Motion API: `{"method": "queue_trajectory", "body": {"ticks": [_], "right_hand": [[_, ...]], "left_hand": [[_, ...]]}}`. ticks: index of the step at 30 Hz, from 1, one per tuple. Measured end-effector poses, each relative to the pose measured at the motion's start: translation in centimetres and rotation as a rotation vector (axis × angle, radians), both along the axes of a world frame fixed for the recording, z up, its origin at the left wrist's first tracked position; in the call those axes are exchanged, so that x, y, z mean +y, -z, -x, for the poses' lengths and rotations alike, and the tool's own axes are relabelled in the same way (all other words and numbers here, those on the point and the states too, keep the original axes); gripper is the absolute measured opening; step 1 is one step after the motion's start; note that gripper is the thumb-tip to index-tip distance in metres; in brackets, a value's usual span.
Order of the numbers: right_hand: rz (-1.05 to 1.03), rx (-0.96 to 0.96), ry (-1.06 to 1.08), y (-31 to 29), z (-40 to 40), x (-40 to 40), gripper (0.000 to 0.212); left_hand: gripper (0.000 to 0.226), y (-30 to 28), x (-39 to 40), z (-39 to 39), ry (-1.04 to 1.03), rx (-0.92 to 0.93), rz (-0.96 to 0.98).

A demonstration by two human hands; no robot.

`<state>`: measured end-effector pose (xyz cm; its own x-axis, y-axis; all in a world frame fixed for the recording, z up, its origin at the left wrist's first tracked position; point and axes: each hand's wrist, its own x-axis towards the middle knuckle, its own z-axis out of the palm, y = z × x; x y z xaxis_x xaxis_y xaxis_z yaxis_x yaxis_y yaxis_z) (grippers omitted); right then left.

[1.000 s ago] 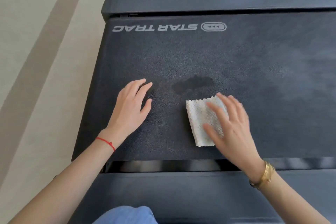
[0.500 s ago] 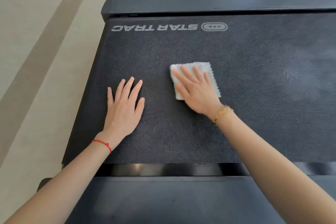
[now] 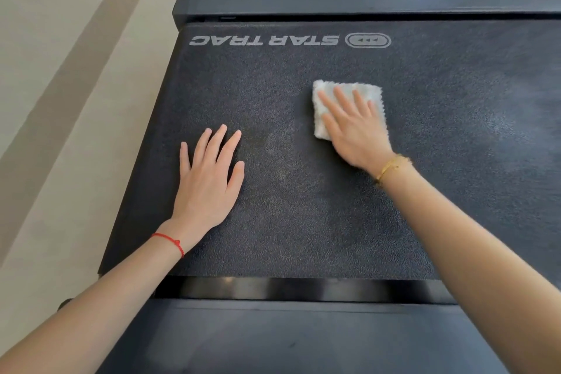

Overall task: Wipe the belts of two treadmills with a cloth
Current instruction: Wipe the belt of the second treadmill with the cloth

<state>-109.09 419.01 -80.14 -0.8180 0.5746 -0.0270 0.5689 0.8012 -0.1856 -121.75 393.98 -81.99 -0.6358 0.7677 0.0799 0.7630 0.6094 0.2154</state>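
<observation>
From the head camera, looking down, the dark grey textured treadmill belt (image 3: 303, 206) fills most of the picture, with an upside-down white "STAR TRAC" logo (image 3: 264, 40) printed near its far end, just before the black plastic end cover (image 3: 334, 1). The right hand (image 3: 355, 127) lies flat on a small white folded waffle-weave cloth (image 3: 364, 91), its fingers (image 3: 343, 100) straight and slightly spread, pressing the cloth down onto the belt right of the middle; the palm hides the near part of the cloth, while its far edge and left side show. A thin gold bracelet (image 3: 390, 167) circles that wrist, somewhat blurred. The left hand (image 3: 209, 182) rests palm-down on the bare belt, well apart from the cloth and nearer the belt's left edge, its fingers (image 3: 212, 143) straight and held loosely together, the thumb set off to the right. A red string bracelet (image 3: 170, 241) sits on the left wrist. Between the hands the belt shows a faint lighter patch, possibly dust or drying moisture. At the near end a glossy black roller strip (image 3: 288, 287) runs across, then a matte black deck panel (image 3: 288, 340). Beige tiled floor (image 3: 76, 85) with darker bands lies to the left.
</observation>
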Motion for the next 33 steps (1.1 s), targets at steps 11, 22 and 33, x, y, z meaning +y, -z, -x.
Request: {"method": "queue_trajectory", "body": {"ticks": [11,22,33], "right_hand": [[-0.019,-0.007,-0.234,0.4,-1.9,-3.0,0.053],[0.065,0.013,-0.501,1.0,2.4,-9.9,0.053],[0.057,0.018,-0.094,0.6,19.6,0.1,0.053]], "left_hand": [[0.054,-0.8,-1.4,4.6,-0.059,-0.056,0.025],[0.054,0.2,-1.3,8.3,-0.117,-0.042,0.006],[0.056,0.0,-1.1,7.8,-0.13,0.003,0.002]]}}
